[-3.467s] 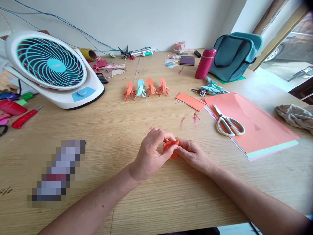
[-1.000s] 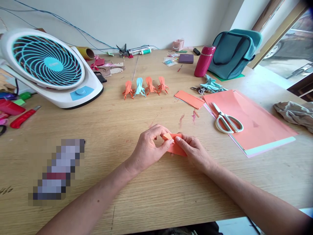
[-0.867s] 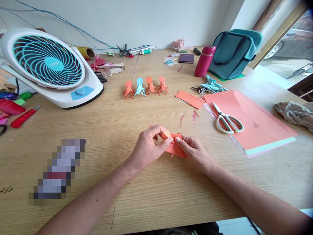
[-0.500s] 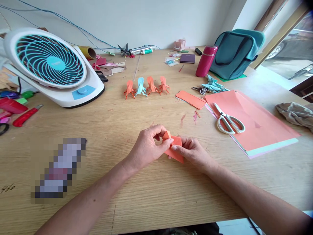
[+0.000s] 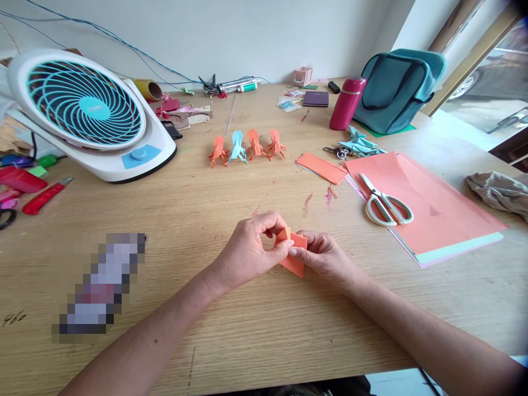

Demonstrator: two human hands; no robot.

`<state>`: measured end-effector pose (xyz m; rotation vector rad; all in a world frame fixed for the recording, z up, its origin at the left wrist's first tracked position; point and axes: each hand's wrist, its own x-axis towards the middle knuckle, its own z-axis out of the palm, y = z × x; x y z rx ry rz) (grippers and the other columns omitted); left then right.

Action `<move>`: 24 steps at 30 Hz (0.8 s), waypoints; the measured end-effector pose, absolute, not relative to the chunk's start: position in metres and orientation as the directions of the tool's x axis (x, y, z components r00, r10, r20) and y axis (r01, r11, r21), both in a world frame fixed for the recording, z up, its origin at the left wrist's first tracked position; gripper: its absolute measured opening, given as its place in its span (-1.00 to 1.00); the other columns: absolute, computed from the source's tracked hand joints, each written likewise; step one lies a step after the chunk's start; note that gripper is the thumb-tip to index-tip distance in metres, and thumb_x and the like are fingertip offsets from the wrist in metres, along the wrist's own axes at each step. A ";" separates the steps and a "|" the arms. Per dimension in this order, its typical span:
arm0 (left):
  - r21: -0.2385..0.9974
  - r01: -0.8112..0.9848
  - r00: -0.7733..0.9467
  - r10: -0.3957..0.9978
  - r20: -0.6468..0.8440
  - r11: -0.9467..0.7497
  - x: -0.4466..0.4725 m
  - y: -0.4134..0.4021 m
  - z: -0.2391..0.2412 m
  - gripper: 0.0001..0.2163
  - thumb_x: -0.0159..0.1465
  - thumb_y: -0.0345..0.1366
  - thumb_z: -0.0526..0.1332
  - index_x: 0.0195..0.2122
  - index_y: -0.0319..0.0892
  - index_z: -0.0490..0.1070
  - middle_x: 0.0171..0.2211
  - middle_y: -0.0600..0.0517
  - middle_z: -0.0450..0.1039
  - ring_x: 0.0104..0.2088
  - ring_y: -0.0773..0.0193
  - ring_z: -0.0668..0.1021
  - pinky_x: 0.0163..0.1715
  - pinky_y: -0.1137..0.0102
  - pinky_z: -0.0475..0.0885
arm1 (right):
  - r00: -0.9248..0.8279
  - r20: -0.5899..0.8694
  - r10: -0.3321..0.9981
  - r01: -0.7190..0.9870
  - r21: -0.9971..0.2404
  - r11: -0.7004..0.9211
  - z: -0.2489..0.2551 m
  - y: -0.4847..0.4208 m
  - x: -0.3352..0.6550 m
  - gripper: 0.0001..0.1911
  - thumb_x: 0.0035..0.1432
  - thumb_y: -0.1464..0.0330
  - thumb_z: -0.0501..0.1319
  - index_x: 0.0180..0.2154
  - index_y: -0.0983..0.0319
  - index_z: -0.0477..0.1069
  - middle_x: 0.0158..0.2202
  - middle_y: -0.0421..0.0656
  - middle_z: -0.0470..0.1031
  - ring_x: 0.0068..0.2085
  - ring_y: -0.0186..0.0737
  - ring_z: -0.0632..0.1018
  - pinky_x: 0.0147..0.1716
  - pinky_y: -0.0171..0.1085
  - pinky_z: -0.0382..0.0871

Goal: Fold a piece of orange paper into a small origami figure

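Note:
An orange piece of folded paper (image 5: pixel 293 266) is held between both hands, above the front middle of the table. My left hand (image 5: pixel 254 245) pinches a raised flap at its upper left with thumb and forefinger. My right hand (image 5: pixel 324 254) grips the right edge, thumb on the near face and fingers behind, partly hidden. Farther back stand folded paper figures with thin legs in a row: an orange one (image 5: pixel 218 151), a light blue one (image 5: pixel 237 147), and two more orange ones, one of them at the right end (image 5: pixel 276 144).
White-handled scissors (image 5: pixel 388 206) lie on large orange sheets (image 5: pixel 449 206) at right, near a stack of orange strips (image 5: pixel 322 167). A fan (image 5: pixel 93 110) stands at left, a blurred-out flat object (image 5: pixel 103 283) nearer. Behind are a pink bottle (image 5: pixel 347 104) and teal bag (image 5: pixel 396 91).
The folded paper has turned slightly and its lower corner has shifted a little left. My left fingers have moved slightly right with the flap, which now stands more upright. Both hands keep their hold.

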<state>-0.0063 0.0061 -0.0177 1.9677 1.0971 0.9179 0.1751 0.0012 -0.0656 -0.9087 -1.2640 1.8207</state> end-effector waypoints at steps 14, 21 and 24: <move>0.768 0.399 0.303 0.862 0.406 -0.501 0.002 -0.006 -0.010 -0.82 0.19 -0.42 0.36 -0.24 -0.15 0.39 -0.34 0.16 0.51 -0.33 0.44 0.52 -0.22 0.52 0.42 | -0.300 0.122 0.946 -0.172 -0.982 0.071 -0.068 -0.007 0.175 -0.75 0.11 0.15 0.39 -0.40 0.21 0.57 -0.48 -0.22 0.47 -0.44 -0.33 0.41 -0.40 -0.35 0.34; 0.738 0.423 0.268 0.851 0.452 -0.525 0.004 -0.012 -0.011 -0.84 0.22 -0.44 0.33 -0.20 -0.16 0.41 -0.30 0.15 0.53 -0.28 0.46 0.55 -0.19 0.58 0.43 | -0.292 0.173 0.941 -0.140 -0.981 0.137 -0.072 -0.008 0.176 -0.82 0.18 0.20 0.36 -0.32 0.17 0.61 -0.38 -0.17 0.59 -0.35 -0.26 0.55 -0.28 -0.30 0.46; 0.740 0.423 0.262 0.853 0.452 -0.522 0.004 -0.013 -0.011 -0.83 0.21 -0.46 0.33 -0.20 -0.16 0.41 -0.31 0.15 0.52 -0.29 0.47 0.54 -0.20 0.60 0.43 | -0.289 0.189 0.938 -0.153 -0.977 0.150 -0.073 -0.008 0.176 -0.87 0.20 0.24 0.35 -0.32 0.16 0.60 -0.37 -0.19 0.60 -0.31 -0.27 0.57 -0.26 -0.33 0.45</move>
